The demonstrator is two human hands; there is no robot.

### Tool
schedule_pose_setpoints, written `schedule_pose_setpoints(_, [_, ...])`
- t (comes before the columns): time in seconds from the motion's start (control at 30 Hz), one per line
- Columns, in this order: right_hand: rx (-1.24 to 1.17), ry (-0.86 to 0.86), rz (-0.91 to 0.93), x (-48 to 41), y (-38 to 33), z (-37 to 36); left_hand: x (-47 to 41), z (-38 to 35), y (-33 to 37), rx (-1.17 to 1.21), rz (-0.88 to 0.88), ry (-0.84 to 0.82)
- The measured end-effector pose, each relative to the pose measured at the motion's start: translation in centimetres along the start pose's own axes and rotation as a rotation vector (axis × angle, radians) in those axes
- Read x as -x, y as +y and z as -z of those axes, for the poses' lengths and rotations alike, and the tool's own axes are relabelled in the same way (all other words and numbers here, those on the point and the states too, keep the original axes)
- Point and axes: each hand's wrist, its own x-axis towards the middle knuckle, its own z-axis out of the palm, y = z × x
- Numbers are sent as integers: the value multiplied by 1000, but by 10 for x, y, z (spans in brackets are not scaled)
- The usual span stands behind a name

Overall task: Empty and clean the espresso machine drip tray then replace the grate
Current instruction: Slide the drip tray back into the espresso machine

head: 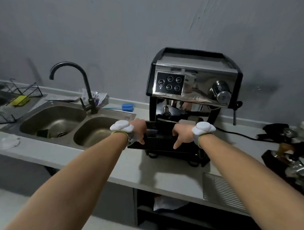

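Espresso machine (193, 92): stood on the grey counter (136, 168) against the wall; taken as reference for all entries below.

Drip tray (161, 140): black, held at the machine's base, just in front of it and skewed toward the sink side; no grate is fitted.

Left hand (138, 130): closed over the tray's left end, fingers curled down the side (a white device is strapped at the wrist).

Right hand (182, 134): clamped on the tray's right part, fingers hooked over the rim.

Grate (219, 190): metal, slotted, laid flat on the counter in front of and right of the machine, partly hidden by the right forearm.

Double sink (71, 128): set left of the machine, dark tap (73, 82) behind it.

Blue brush (127, 107): lying left of the machine by the wall.
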Motion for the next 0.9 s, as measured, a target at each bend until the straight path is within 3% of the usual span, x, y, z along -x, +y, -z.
schedule_pose_setpoints(0.33, [-102,-29,-155,22,76,-37,-47,-26,73,32,-129,-44])
schedule_pose_setpoints(0.63, [-104,-87,-146,0,67,-95,-68,-106,53,30,-93,-11])
schedule_pose_setpoints(0.9, [-80,-8,-92,-10,71,-125,-76,-126,44,23,-185,43])
